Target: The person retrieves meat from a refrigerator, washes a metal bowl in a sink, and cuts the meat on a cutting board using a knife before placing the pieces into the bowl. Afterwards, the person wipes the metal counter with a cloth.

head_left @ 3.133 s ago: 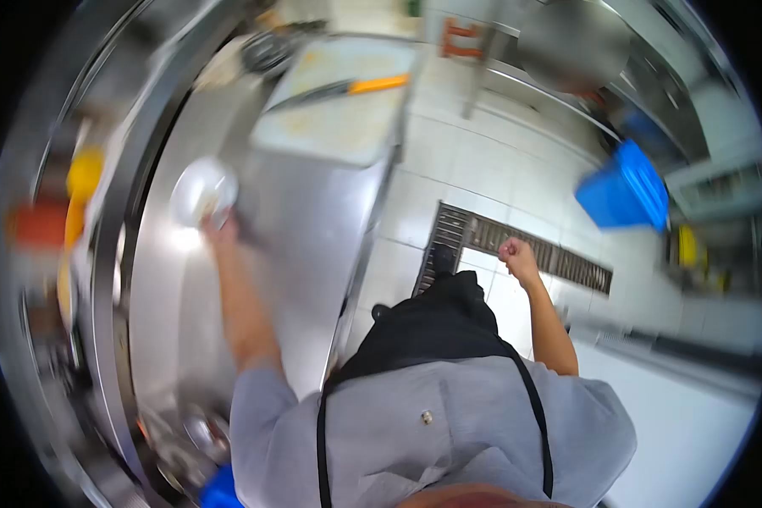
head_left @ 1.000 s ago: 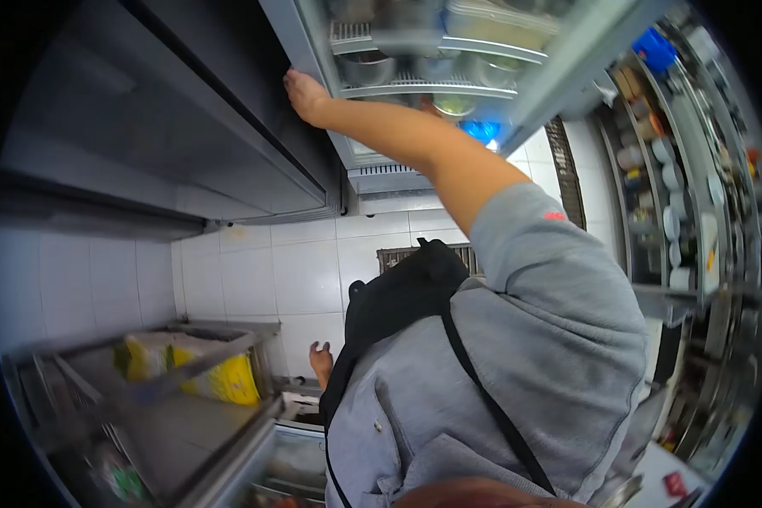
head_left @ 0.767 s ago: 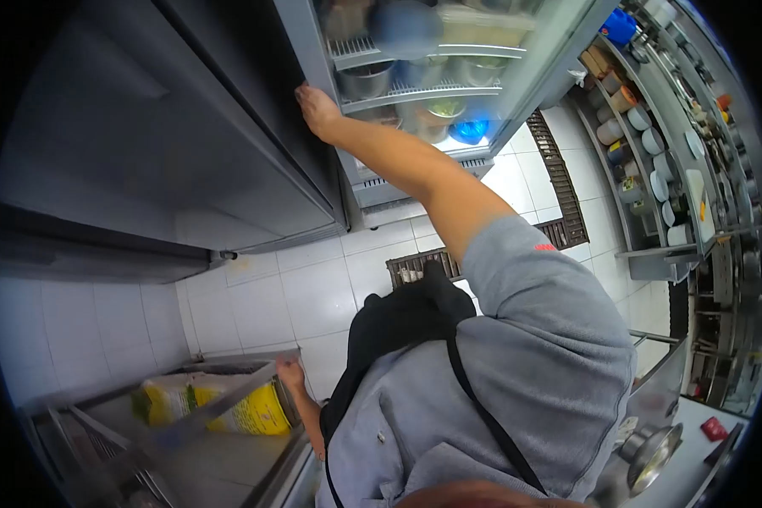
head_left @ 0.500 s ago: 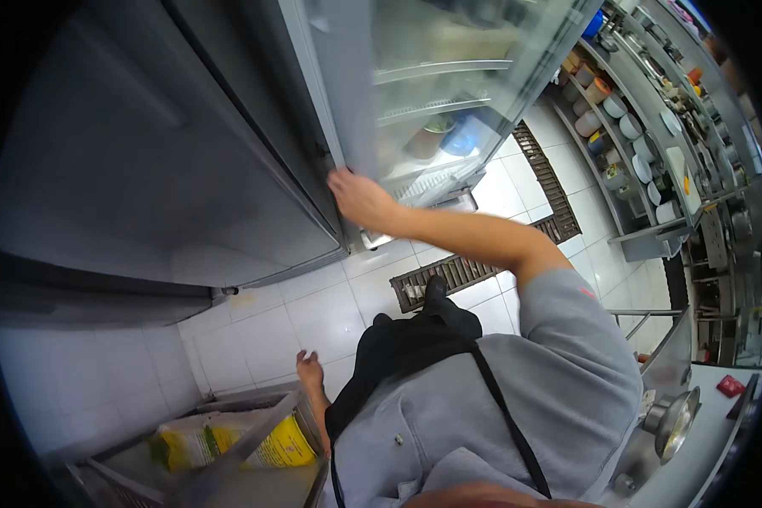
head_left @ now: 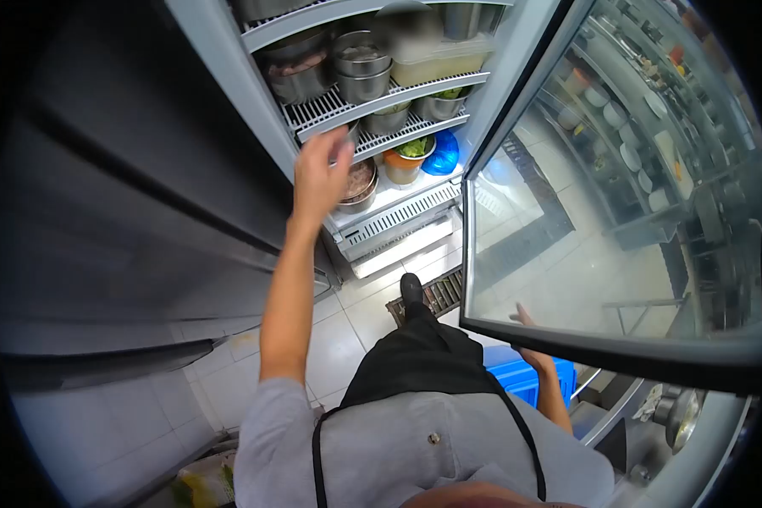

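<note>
My left hand (head_left: 317,176) reaches up to the open fridge, in front of its lower wire shelf (head_left: 347,113). Its fingers are slightly blurred and partly spread, with nothing visible in them. Just beyond it a steel pot with pinkish-brown food (head_left: 360,182) stands on the fridge floor, beside a container topped with green leaves (head_left: 411,154) and a blue bag (head_left: 442,152). My right hand (head_left: 535,357) is at the lower edge of the glass door (head_left: 559,245), its fingers stretched out and partly seen through the glass; the black door frame hides part of it.
Higher shelves hold steel pots (head_left: 364,72) and a pale rectangular container (head_left: 440,63). A blue crate (head_left: 516,372) sits beside my right forearm. Grey steel doors (head_left: 135,212) line the left. A floor grate (head_left: 442,295) lies by my foot. A metal bowl (head_left: 681,419) stands at the lower right.
The fridge door has swung wide open to the right. My right hand has left the door's edge by the handle side and dropped low right; my left hand has risen to the shelves.
</note>
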The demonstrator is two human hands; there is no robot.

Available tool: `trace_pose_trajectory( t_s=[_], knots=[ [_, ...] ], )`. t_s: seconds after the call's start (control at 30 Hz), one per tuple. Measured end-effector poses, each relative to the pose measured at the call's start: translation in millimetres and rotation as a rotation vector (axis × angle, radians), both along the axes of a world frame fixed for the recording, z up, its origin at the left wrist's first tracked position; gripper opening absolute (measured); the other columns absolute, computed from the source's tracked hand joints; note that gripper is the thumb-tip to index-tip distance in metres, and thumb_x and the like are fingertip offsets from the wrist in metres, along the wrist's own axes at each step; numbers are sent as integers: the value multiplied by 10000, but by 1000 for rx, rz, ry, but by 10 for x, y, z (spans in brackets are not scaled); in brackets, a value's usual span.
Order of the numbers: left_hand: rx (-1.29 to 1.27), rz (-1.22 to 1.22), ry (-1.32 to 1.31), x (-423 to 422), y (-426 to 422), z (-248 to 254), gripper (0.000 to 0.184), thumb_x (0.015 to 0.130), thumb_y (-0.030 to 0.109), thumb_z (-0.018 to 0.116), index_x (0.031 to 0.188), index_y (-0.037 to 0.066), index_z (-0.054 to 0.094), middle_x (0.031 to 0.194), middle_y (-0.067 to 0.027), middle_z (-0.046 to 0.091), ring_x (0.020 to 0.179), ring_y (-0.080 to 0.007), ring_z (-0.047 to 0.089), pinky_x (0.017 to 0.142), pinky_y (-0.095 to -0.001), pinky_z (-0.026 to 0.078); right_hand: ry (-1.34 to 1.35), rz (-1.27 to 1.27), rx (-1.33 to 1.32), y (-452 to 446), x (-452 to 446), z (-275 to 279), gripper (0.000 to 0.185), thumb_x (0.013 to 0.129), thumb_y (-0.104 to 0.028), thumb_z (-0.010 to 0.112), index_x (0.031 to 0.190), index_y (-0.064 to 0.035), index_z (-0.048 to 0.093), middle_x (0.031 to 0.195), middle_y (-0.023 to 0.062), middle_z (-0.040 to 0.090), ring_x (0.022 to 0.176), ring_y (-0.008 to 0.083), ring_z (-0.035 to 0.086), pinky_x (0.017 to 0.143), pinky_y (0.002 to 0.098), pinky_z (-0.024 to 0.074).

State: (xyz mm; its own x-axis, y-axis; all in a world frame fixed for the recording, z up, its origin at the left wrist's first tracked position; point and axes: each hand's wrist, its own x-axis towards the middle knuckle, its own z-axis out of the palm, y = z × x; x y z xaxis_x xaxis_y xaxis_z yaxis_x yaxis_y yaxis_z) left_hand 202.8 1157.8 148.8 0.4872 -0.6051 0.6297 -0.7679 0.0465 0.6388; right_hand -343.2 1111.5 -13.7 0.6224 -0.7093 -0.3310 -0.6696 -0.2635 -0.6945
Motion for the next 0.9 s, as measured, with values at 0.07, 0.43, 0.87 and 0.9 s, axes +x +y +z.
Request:
trace_pose_trajectory(
  t_s=[0.07, 0.43, 0.87, 0.9],
  knots=[
    [-41, 25, -55, 317, -571, 294, 290, 860, 149, 680, 1118, 18, 681, 903, -176, 640, 767, -293, 650, 711, -382, 520, -206, -337, 345, -96, -216, 65, 806, 842, -64, 635, 1561, -133, 276, 1396, 135, 524, 977, 158, 553, 769, 271, 490],
    [126, 299, -144, 781, -1374, 68, 430, 803, 207, 779, 1191, 77, 647, 1130, -150, 583, 989, -276, 605, 838, -365, 495, 88, -310, -231, -850, 964, -1540, 279, 855, -138, 656, 1076, 34, 664, 968, 231, 684, 943, 379, 652, 841, 426, 511],
    [234, 256, 75, -273, 59, -502, 545, 823, 56, 735, 1329, 18, 536, 1163, -185, 560, 960, -278, 606, 830, -366, 512, 111, 794, -563, -2773, 6262, 2496, 457, 779, -140, 630, 1235, -104, 657, 1180, 157, 685, 1112, 330, 639, 929, 428, 501],
    [273, 286, 213, -398, 275, -617, 538, 839, 64, 721, 1341, 24, 533, 1173, -186, 559, 972, -293, 606, 853, -379, 504, 108, 800, -562, -2750, 6354, 2441, 457, 779, -140, 630, 1235, -104, 657, 1180, 157, 685, 1112, 330, 639, 929, 428, 501]
  ],
)
